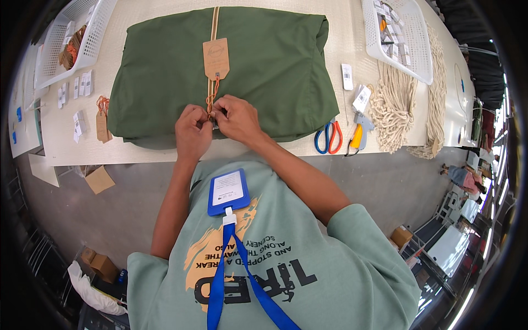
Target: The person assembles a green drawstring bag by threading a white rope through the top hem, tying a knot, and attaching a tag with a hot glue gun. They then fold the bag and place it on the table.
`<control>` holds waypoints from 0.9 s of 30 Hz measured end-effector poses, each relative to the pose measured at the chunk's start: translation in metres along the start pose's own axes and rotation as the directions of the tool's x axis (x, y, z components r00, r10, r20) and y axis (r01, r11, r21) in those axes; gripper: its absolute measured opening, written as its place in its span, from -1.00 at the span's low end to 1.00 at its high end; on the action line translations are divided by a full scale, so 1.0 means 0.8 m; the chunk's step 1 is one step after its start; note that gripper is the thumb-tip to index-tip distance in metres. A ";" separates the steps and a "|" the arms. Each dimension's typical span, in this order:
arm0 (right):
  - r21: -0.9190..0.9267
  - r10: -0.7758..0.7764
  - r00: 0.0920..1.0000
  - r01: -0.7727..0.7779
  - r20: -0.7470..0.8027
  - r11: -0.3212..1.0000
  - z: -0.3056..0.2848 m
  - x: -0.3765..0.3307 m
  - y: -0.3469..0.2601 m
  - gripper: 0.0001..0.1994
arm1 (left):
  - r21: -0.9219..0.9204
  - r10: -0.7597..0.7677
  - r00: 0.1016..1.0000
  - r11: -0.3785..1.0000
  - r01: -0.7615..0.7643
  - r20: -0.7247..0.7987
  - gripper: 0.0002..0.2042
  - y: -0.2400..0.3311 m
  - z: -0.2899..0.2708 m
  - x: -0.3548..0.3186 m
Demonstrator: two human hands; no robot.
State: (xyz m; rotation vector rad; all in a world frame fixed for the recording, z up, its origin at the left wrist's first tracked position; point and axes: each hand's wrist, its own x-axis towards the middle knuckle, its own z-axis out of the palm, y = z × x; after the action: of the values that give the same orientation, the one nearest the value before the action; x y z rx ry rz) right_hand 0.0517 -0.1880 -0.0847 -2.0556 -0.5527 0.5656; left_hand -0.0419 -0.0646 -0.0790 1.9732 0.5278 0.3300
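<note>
A folded dark green cloth bundle (165, 71) lies on the table in front of me, with a striped beige tape (215, 23) running down its middle. On the tape rests a brown cardboard hang tag (215, 58), from which a twisted orange cord (212, 98) comes down toward me. At the bundle's near edge, my left hand (193, 131) and my right hand (237, 119) meet, fingers closed in a pinch around the cord's lower end. The fingers partly hide that end and the small piece of tape below it.
White baskets with tags stand at the left (94, 41) and right (415, 69). More brown tags (103, 121) lie left of the bundle. To its right are scissors (329, 137) with blue and red handles, a grey-and-yellow tagging gun (360, 132) and bundled cream cords (395, 113).
</note>
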 end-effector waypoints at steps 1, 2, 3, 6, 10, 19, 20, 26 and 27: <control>-0.009 0.023 1.000 -0.022 0.009 1.000 0.001 0.001 -0.001 -0.91 | 0.023 0.029 1.000 0.999 -0.029 -0.006 -0.90 0.000 0.000 0.000; -0.017 0.046 0.999 -0.046 0.018 0.999 0.002 0.002 -0.001 -0.90 | 0.038 0.051 0.999 0.998 -0.051 -0.008 -0.90 0.000 0.000 0.000; -0.033 0.071 0.997 -0.070 0.016 0.997 0.002 0.004 -0.002 -0.90 | 0.044 0.071 0.997 0.997 -0.071 -0.011 -0.90 0.001 0.000 0.000; 0.039 0.120 0.992 -0.121 0.034 0.992 0.003 0.007 -0.003 -0.90 | 0.069 0.084 0.996 0.994 -0.082 -0.020 -0.90 0.002 0.000 -0.002; 0.093 0.143 0.986 -0.151 0.081 0.984 -0.002 0.009 0.001 -0.87 | 0.107 -0.013 0.999 0.994 0.018 -0.050 -0.92 0.005 0.001 -0.003; 0.065 0.151 0.982 -0.159 0.116 0.985 -0.004 0.008 0.003 -0.86 | 0.115 -0.127 0.991 0.985 0.131 -0.045 -0.90 0.007 0.002 -0.007; 0.044 0.129 0.985 -0.135 0.111 0.990 -0.005 0.009 0.003 -0.86 | 0.144 -0.098 0.993 0.984 0.106 -0.062 -0.90 0.005 0.002 -0.007; 0.086 0.117 0.982 -0.131 0.150 0.988 -0.008 0.008 0.002 -0.86 | 0.284 0.051 0.992 0.959 -0.016 -0.114 -0.93 -0.001 0.002 -0.015; 0.082 0.117 0.979 -0.132 0.165 0.988 -0.009 0.008 0.002 -0.86 | 0.298 0.077 0.990 0.954 -0.038 -0.120 -0.93 -0.001 0.002 -0.016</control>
State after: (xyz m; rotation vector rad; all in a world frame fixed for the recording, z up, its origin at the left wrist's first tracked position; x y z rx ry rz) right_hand 0.0611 -0.1892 -0.0836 -1.9778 -0.4833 0.8204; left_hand -0.0523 -0.0721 -0.0804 2.2705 0.6335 0.4400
